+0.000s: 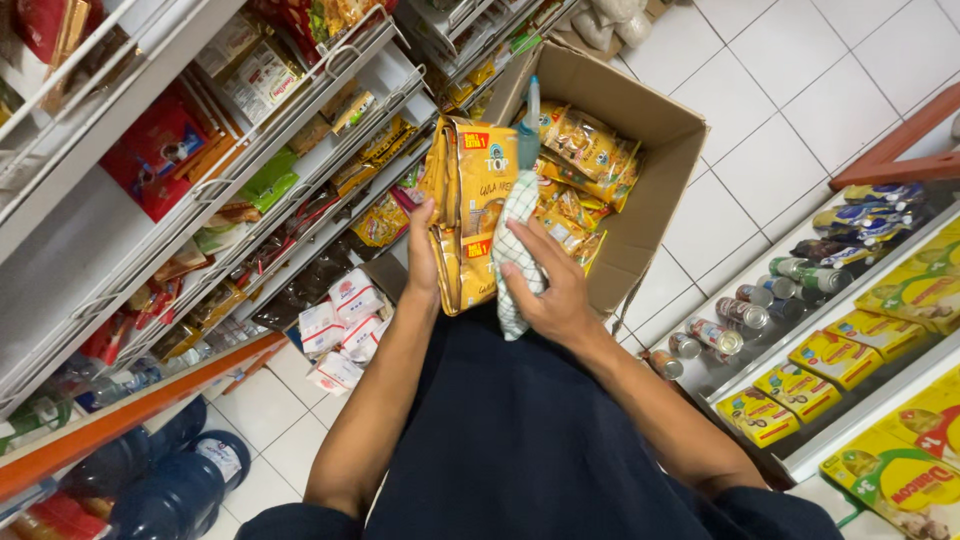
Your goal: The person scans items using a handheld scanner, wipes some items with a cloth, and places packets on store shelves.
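My left hand (pixel 422 258) grips the left side of a bundle of yellow-orange sachet strips (pixel 470 185), held upright over an open cardboard box (pixel 655 130). On the bundle's front, my right hand (pixel 548 285) presses a white checked cloth (pixel 514 250). A light blue pen-like stick (pixel 530 115) stands up behind the cloth. More yellow sachet packs (pixel 590 150) fill the box.
White wire shelves (pixel 150 200) with red, green and yellow packets run along the left. White boxed goods (pixel 345 320) sit low beside the box. Blue water jugs (pixel 175 480) stand at the bottom left. Right shelves hold cans (pixel 715 335) and yellow boxes (pixel 835 360). White tiled floor lies beyond.
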